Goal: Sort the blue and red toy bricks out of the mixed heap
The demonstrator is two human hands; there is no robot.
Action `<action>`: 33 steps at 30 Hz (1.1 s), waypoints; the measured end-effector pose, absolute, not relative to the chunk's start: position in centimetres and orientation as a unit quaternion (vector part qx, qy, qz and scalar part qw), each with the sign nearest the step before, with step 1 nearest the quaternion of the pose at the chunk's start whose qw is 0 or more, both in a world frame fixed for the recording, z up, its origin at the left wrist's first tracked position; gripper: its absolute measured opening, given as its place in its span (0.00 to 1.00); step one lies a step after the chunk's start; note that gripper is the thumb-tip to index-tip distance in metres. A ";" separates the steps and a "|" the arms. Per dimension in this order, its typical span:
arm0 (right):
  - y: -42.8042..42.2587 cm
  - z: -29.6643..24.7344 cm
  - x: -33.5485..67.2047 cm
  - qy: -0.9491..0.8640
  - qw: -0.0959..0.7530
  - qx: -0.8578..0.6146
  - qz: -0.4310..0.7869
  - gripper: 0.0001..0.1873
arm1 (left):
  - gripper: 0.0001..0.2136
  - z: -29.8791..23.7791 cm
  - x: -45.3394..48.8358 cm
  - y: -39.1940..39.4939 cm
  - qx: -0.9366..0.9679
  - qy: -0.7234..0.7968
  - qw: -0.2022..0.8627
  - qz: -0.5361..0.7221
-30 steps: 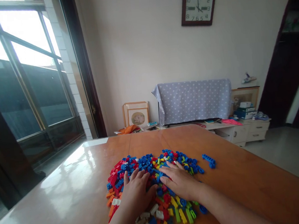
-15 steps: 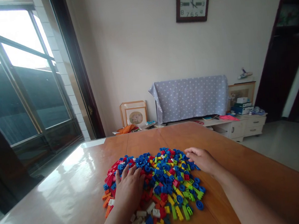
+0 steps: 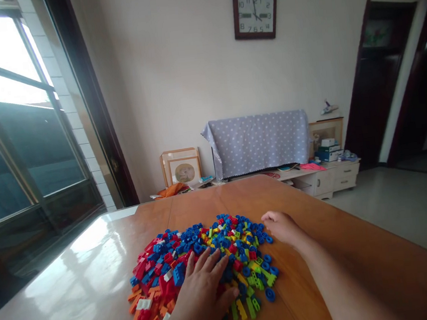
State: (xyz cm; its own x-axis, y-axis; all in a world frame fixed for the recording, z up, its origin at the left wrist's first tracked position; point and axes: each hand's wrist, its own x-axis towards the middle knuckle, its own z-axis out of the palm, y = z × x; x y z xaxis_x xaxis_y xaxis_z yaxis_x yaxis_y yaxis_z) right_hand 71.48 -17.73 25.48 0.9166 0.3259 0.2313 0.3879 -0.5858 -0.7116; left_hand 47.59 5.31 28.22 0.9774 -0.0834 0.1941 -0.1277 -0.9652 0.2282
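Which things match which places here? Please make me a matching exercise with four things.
Things: 1 left hand; 2 right hand; 3 clock; 4 dotted cloth.
Places: A high on the wall; B flat on the brick pile; C at the pile's right edge; D draped beyond the table.
Pairs: 1-B; 2-C; 3-A; 4-D.

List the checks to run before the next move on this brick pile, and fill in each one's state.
1. Left hand flat on the brick pile, fingers spread: ok.
2. Right hand at the pile's right edge, down on the table: ok.
3. Right grip empty: cannot tell, the fingers curl under.
4. All bricks in sight: not ok, the left palm covers some.
5. Pile away from the table's far and right edges: ok.
6. Pile away from the near edge: cannot tell, it is out of view.
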 end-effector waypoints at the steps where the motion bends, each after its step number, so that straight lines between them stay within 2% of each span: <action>1: -17.2 25.4 71.1 -0.212 0.395 -0.893 -0.036 0.12 | 0.30 28.1 47.6 5.4 0.988 -0.049 0.117 0.085; 6: -14.8 25.3 69.0 -0.273 0.341 -0.899 -0.042 0.08 | 0.27 27.4 48.1 7.0 0.993 -0.002 0.087 0.085; 13: -12.6 25.0 66.6 -0.329 0.326 -0.885 -0.049 0.14 | 0.26 26.8 48.8 8.4 0.993 0.039 0.045 0.102; 16: -12.2 25.1 66.2 -0.349 0.336 -0.873 -0.045 0.16 | 0.25 26.8 48.8 8.4 0.993 0.046 0.036 0.105; 23: -13.3 25.4 67.8 -0.327 0.426 -0.842 -0.042 0.18 | 0.24 27.0 48.6 8.6 0.992 0.072 0.026 0.103; 33: -14.8 24.3 70.7 -0.237 0.424 -0.874 -0.037 0.17 | 0.18 27.6 48.1 9.1 0.983 0.095 -0.011 0.157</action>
